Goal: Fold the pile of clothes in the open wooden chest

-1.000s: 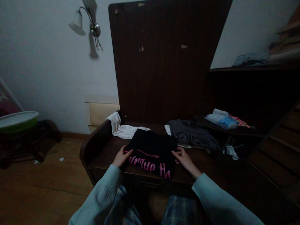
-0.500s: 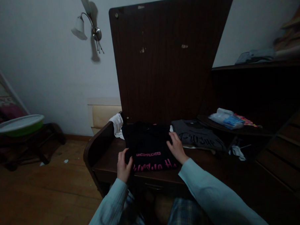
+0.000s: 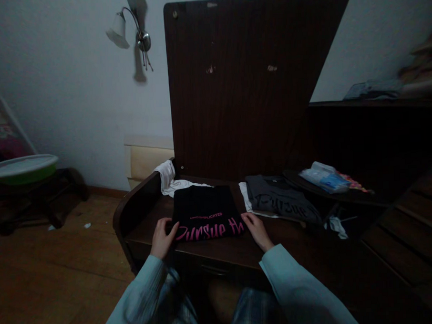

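Note:
A black T-shirt point(image 3: 203, 200) with pink lettering lies folded into a rough rectangle on the dark wooden desk top point(image 3: 212, 250). My left hand point(image 3: 162, 237) grips its near left edge, thumb over the cloth. At the near right edge, my right hand point(image 3: 256, 231) pinches the fabric between thumb and fingers. Behind the black shirt a white cloth point(image 3: 168, 178) hangs partly over the desk's raised side. To the right, a folded dark grey T-shirt point(image 3: 278, 197) with black lettering rests on some white fabric point(image 3: 245, 198).
An upright dark board point(image 3: 248, 84) backs the desk. Plastic packets point(image 3: 326, 177) sit on a rounded shelf at right. A wall lamp point(image 3: 119, 32) is above left. On a low stool at far left stands a green basin point(image 3: 26, 174).
The black shirt now lies flatter and nearer the front, showing more pink lettering. More white cloth shows behind it. My hands have moved to its near corners, and the view has shifted slightly.

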`<state>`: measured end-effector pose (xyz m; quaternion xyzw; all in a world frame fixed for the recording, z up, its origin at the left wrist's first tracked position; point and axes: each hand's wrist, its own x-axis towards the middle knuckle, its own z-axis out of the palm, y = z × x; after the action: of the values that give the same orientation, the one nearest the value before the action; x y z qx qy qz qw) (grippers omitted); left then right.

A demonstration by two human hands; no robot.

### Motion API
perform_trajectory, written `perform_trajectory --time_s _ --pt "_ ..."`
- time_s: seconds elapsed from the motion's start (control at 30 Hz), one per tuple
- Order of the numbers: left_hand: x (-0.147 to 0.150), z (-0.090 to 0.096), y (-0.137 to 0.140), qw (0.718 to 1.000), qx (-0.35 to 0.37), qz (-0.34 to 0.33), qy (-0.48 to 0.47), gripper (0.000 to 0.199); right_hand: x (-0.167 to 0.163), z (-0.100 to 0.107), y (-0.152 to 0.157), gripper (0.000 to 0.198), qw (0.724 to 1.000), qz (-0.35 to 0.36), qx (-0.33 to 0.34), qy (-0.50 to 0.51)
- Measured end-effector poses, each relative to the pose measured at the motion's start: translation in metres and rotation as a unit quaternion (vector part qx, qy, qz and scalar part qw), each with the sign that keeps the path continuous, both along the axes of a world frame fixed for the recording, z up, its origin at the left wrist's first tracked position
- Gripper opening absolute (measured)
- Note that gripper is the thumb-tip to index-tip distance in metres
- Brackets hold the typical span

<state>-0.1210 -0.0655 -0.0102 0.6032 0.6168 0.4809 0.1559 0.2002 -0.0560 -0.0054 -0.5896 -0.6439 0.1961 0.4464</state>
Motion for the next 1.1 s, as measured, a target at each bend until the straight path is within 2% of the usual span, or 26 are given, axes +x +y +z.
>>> perform_trajectory --time_s 0.17,0.4,0.57,0.73,0.87,1.1 --pt "-0.001 -0.002 0.0 0.999 0.027 -0.037 -0.019 0.036 -0.003 0.004 -0.005 0.039 0.998 0.053 0.034 -0.001" --pt "-0.008 0.004 -0.005 0.988 -0.051 -0.147 0.004 0.037 -0.003 0.002 -0.009 0.032 0.989 0.146 0.036 0.003" --pt "-0.012 0.007 -0.005 0.98 -0.074 -0.18 0.038 0.049 -0.004 0.001 -0.008 0.026 0.995 0.079 0.047 -0.029" --pt "-0.013 0.005 -0.003 0.982 -0.063 -0.16 0.075 0.042 0.0 -0.004 -0.006 0.034 0.999 0.003 0.028 -0.024" --pt "-0.013 0.002 -0.003 0.98 -0.06 -0.165 0.09 0.036 0.0 -0.006 -0.005 0.035 0.999 0.023 -0.007 0.034" --pt "-0.013 0.001 -0.003 0.974 -0.051 -0.178 0.131 0.034 -0.003 -0.01 -0.001 0.027 0.988 0.075 0.013 0.137"
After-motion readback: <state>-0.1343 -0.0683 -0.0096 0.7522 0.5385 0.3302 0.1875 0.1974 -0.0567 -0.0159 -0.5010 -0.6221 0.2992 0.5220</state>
